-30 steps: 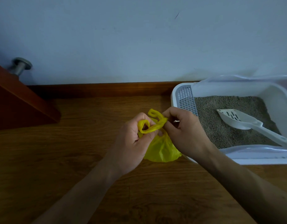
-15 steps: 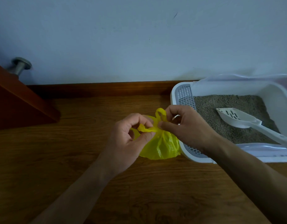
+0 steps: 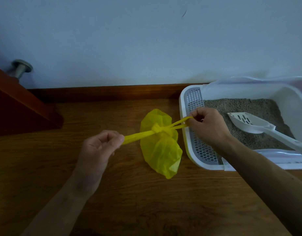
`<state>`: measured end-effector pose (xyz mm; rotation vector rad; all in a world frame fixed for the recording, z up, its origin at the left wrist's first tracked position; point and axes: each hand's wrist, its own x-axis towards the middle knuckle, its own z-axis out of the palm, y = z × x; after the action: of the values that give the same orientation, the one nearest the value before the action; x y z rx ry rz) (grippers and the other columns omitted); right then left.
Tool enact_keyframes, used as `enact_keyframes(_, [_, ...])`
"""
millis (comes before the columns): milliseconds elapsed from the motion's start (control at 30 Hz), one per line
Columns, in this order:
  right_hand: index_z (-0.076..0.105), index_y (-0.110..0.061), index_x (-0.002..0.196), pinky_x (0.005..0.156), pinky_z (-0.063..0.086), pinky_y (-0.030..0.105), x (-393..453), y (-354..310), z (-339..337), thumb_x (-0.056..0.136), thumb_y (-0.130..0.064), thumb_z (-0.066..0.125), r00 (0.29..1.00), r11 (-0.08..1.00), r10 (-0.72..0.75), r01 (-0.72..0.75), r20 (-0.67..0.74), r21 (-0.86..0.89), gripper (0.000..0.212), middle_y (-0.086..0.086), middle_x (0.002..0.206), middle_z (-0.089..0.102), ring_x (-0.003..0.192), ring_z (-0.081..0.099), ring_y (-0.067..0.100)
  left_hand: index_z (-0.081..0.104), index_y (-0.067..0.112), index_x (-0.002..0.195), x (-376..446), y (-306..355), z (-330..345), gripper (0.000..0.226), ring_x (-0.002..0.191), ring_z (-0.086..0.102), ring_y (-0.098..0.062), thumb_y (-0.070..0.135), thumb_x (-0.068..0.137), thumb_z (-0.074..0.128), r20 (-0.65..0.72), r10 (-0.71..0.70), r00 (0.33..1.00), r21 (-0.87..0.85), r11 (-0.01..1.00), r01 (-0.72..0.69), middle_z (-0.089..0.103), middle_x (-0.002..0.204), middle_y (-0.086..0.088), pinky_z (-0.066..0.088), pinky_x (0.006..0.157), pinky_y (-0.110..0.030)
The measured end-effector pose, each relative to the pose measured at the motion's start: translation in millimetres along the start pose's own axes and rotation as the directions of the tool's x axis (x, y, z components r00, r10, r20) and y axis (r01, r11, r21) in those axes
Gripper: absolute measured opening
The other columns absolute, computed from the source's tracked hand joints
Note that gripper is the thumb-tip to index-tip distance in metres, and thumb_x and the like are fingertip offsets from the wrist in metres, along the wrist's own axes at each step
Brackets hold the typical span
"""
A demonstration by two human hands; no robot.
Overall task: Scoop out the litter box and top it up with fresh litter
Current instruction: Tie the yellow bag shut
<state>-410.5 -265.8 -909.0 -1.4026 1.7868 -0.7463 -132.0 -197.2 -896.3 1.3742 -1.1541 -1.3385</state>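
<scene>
1. Wood floor (image 3: 44, 167) fills most of the view, with a pale wall (image 3: 129, 40) at the far side and a dark baseboard (image 3: 104, 92) running along the bottom of it.
2. Litter box (image 3: 183, 116) sits on the right against the wall. It's white with a grey grate strip on its left side, and grey litter (image 3: 240, 108) fills the main part.
3. Some reddish wood furniture (image 3: 19, 108) pokes in at far left, with a metal doorstop (image 3: 21, 67) on the wall just behind it.
4. White scoop (image 3: 248, 123) is lying on the litter, slotted head pointing left, handle running off to the near right.
5. Yellow bag (image 3: 162, 150) is on the floor just left of the box, knotted at the top, with its handles stretched out to both sides.
6. Left hand (image 3: 99, 147) has its fingers curled in, pinching the left handle tight.
7. Right hand (image 3: 208, 125) is over the grate, fingers curled, pinching the right handle loop.
</scene>
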Motion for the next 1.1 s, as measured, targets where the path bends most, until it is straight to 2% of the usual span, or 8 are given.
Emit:
enact_keyframes(167, [0.065, -0.008, 0.078, 0.058, 0.046, 0.034, -8, -4, 1, 0.094, -0.014, 0.058, 0.985, 0.98, 0.025, -0.058, 0.173, 0.19, 0.019, 0.009, 0.074, 0.066, 0.07, 0.057, 0.022, 0.067, 0.02, 0.069, 2, 4, -4, 0.042, 0.087, 0.058, -0.01, 0.056, 0.055, 0.084, 0.02, -0.1, 0.995, -0.137, 0.985, 0.102, 0.07, 0.104, 0.003, 0.043, 0.078, -0.029])
enact_keyframes(333, [0.066, -0.001, 0.079, 0.075, 0.046, 0.034, -16, -19, -8, 0.092, -0.013, 0.059, 0.93, 0.902, -0.077, -0.089, 0.359, 0.423, 0.019, 0.022, 0.107, 0.07, 0.091, 0.061, 0.025, 0.07, 0.025, 0.077, 7, 15, 1, 0.033, 0.124, 0.058, -0.02, 0.05, 0.062, 0.087, 0.144, -0.028, 0.989, -0.342, 0.937, 0.077, 0.066, 0.127, -0.008, 0.039, 0.102, -0.04])
enact_keyframes(467, [0.068, -0.001, 0.087, 0.092, 0.042, 0.038, -23, -26, -8, 0.081, -0.017, 0.058, 0.899, 0.802, -0.189, -0.09, 0.395, 0.59, 0.019, 0.017, 0.117, 0.069, 0.113, 0.061, 0.03, 0.072, 0.022, 0.092, 10, 22, 10, 0.032, 0.129, 0.055, -0.029, 0.042, 0.071, 0.084, 0.206, 0.065, 0.976, -0.424, 0.905, 0.029, 0.067, 0.125, -0.013, 0.047, 0.106, -0.04])
enact_keyframes(567, [0.068, 0.001, 0.104, 0.094, 0.048, 0.032, -29, -33, -6, 0.084, -0.011, 0.057, 0.872, 0.747, -0.271, -0.076, 0.408, 0.66, 0.027, 0.02, 0.118, 0.068, 0.113, 0.063, 0.027, 0.068, 0.017, 0.106, 14, 28, 17, 0.034, 0.124, 0.058, -0.032, 0.032, 0.077, 0.079, 0.207, 0.13, 0.97, -0.372, 0.927, -0.045, 0.068, 0.119, -0.015, 0.049, 0.102, -0.037])
enact_keyframes(667, [0.069, -0.004, 0.112, 0.084, 0.046, 0.043, -28, -39, -1, 0.089, -0.005, 0.059, 0.888, 0.794, -0.312, 0.05, 0.337, 0.605, 0.026, 0.038, 0.105, 0.061, 0.091, 0.058, 0.03, 0.062, 0.012, 0.122, 19, 34, 27, 0.042, 0.112, 0.064, -0.029, 0.017, 0.082, 0.071, 0.176, 0.144, 0.974, -0.247, 0.964, -0.098, 0.07, 0.113, -0.015, 0.052, 0.093, -0.035])
enact_keyframes(833, [0.071, -0.003, 0.105, 0.081, 0.049, 0.06, -30, -44, 7, 0.084, -0.002, 0.066, 0.922, 0.819, -0.343, 0.201, 0.178, 0.538, 0.022, 0.038, 0.089, 0.062, 0.079, 0.061, 0.042, 0.056, 0.013, 0.132, 26, 38, 47, 0.051, 0.096, 0.07, -0.018, 0.005, 0.084, 0.071, 0.098, 0.215, 0.972, -0.049, 0.976, -0.211, 0.073, 0.1, -0.005, 0.054, 0.08, -0.025])
enact_keyframes(967, [0.065, -0.002, 0.09, 0.07, 0.05, 0.058, -31, -48, 8, 0.082, 0.003, 0.071, 0.919, 0.815, -0.383, 0.288, 0.095, 0.503, 0.011, 0.028, 0.074, 0.064, 0.074, 0.063, 0.048, 0.054, 0.016, 0.133, 25, 42, 55, 0.047, 0.082, 0.069, -0.019, -0.005, 0.092, 0.062, 0.036, 0.373, 0.927, 0.071, 0.925, -0.374, 0.07, 0.092, -0.006, 0.053, 0.074, -0.022])
enact_keyframes(1100, [0.055, -0.006, 0.09, 0.069, 0.053, 0.05, -31, -45, 11, 0.077, 0.001, 0.078, 0.957, 0.824, -0.282, 0.207, 0.066, 0.527, 0.027, 0.028, 0.072, 0.066, 0.08, 0.066, 0.051, 0.056, 0.02, 0.131, 24, 37, 60, 0.043, 0.075, 0.07, -0.019, 0.0, 0.093, 0.063, -0.006, 0.369, 0.93, 0.173, 0.916, -0.362, 0.072, 0.088, -0.001, 0.056, 0.068, -0.028])
